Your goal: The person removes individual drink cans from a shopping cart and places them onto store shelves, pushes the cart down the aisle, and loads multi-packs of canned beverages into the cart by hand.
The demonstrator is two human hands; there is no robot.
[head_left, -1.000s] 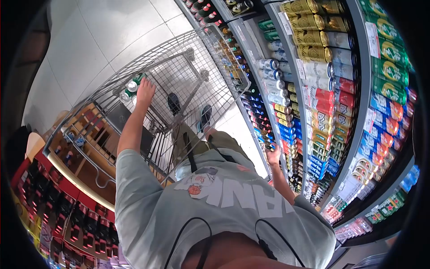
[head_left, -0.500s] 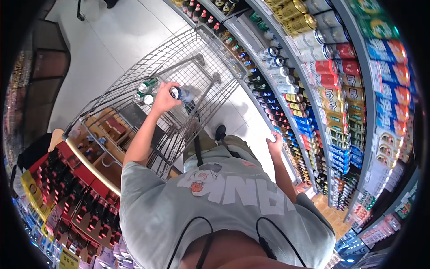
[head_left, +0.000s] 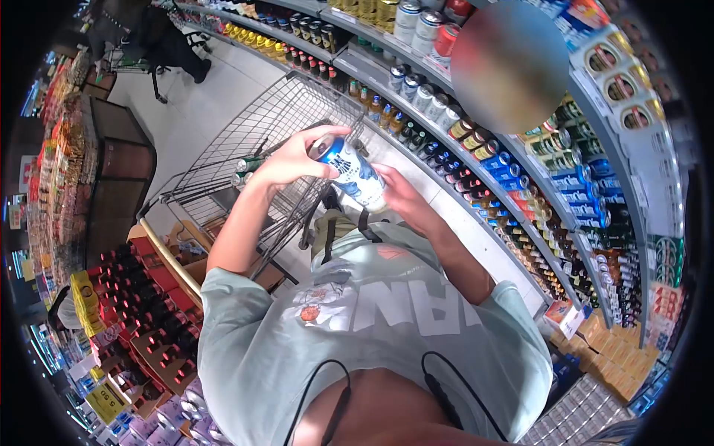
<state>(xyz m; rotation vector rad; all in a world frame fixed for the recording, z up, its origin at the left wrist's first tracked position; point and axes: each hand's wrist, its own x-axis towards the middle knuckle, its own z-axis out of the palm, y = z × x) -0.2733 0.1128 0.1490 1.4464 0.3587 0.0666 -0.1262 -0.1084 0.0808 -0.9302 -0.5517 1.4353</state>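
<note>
A blue and white can (head_left: 355, 177) is held tilted in front of my chest, above the near side of the metal shopping cart (head_left: 245, 126). My left hand (head_left: 295, 157) grips its top end, thumb and fingers around the blue rim. Against its lower right side rests my right hand (head_left: 401, 199), fingers curled on the can near its base. Green cans (head_left: 244, 172) lie in the cart just behind my left wrist, partly hidden by it.
Shelves of cans and bottles (head_left: 476, 141) curve along the right and top. Red-capped bottles (head_left: 160, 327) stand in a display at lower left. A person in dark clothes (head_left: 160, 44) is at the upper left, beside another cart. Stacked cartons (head_left: 613, 357) sit at lower right.
My left hand has lifted the can out of the cart towards the shelves, and my right hand has come in from the right to hold it too. The view has turned, showing another person.
</note>
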